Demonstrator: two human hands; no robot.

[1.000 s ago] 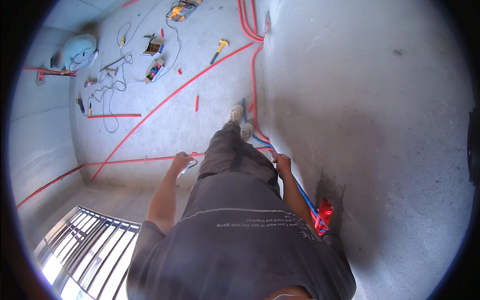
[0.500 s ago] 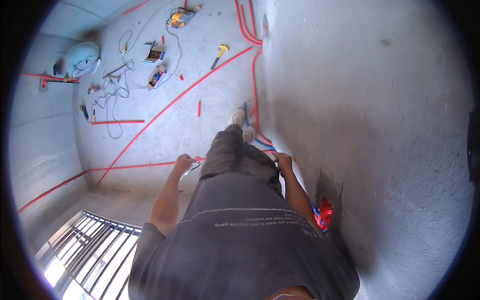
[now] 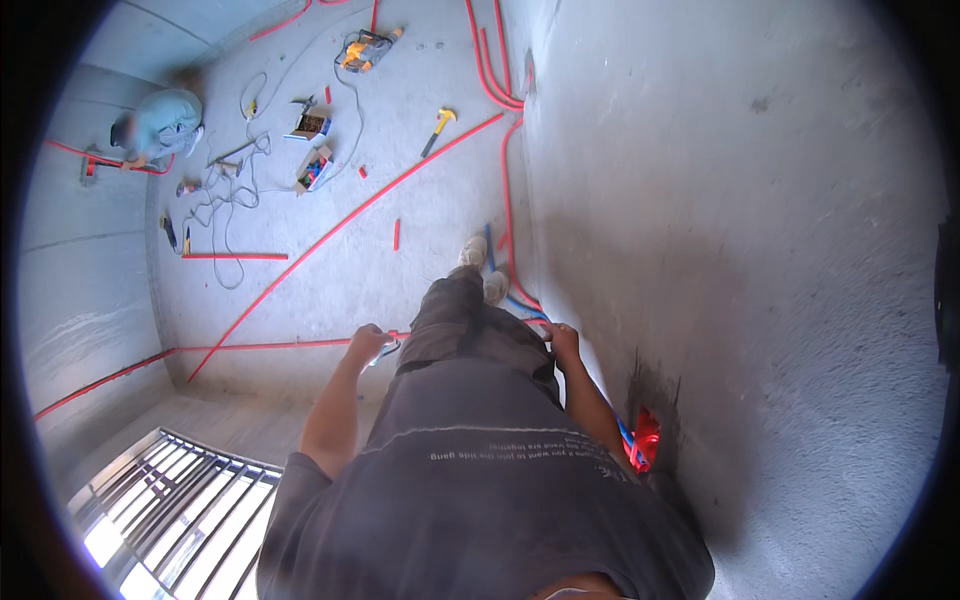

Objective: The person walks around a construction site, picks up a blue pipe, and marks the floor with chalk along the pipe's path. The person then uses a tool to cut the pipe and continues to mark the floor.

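My left hand (image 3: 369,343) is closed beside my left thigh, with a small pale object (image 3: 384,352) projecting from it. What that object is cannot be made out. Just past my fingers, a red fitting (image 3: 392,335) sits on a long red pipe (image 3: 270,347) crossing the floor. My right hand (image 3: 563,342) is closed by my right thigh, close to the wall. A short stretch of red pipe (image 3: 537,322) and a blue pipe (image 3: 527,309) show by its fingertips; whether it grips anything is hidden.
A diagonal red pipe (image 3: 345,222) crosses the floor ahead. Beyond it lie a yellow-headed hammer (image 3: 438,131), open boxes of small parts (image 3: 314,170), an orange power tool (image 3: 366,50) and tangled cords (image 3: 232,190). Another person (image 3: 165,125) crouches at far left. A barred window (image 3: 180,510) is behind left.
Floor things sit slightly lower in the picture as my view tilts. My hands have shifted slightly down too, and both stay closed. The crouching person's hands have moved a little.
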